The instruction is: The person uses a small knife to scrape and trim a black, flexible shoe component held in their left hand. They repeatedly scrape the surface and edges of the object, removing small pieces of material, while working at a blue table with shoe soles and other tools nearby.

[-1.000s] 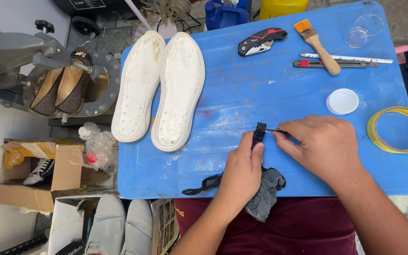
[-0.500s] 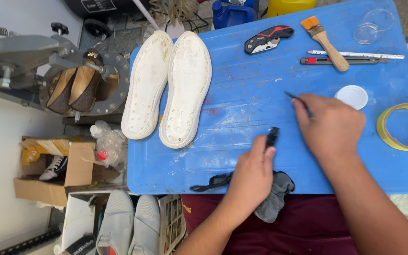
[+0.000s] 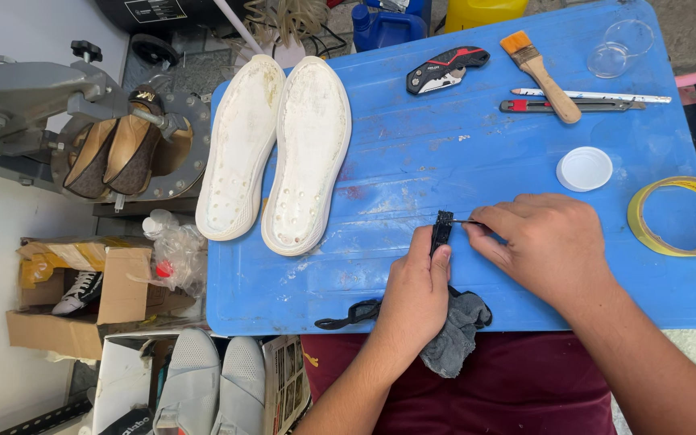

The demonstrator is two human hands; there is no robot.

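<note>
My left hand (image 3: 416, 290) pinches a small black piece (image 3: 442, 231) upright on the blue worktop (image 3: 412, 161); my right hand (image 3: 545, 246) grips a thin tool (image 3: 467, 222) touching it. I judge the tip may skid and jab my thumb.

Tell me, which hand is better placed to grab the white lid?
Probably the right hand. It lies just below the white lid, with bare blue board between them, though it pinches a thin tool. The left hand is farther away and grips a small black piece.

Left hand (image 3: 416, 294) hides most of small black part (image 3: 442, 228), prob. a cap.
</note>
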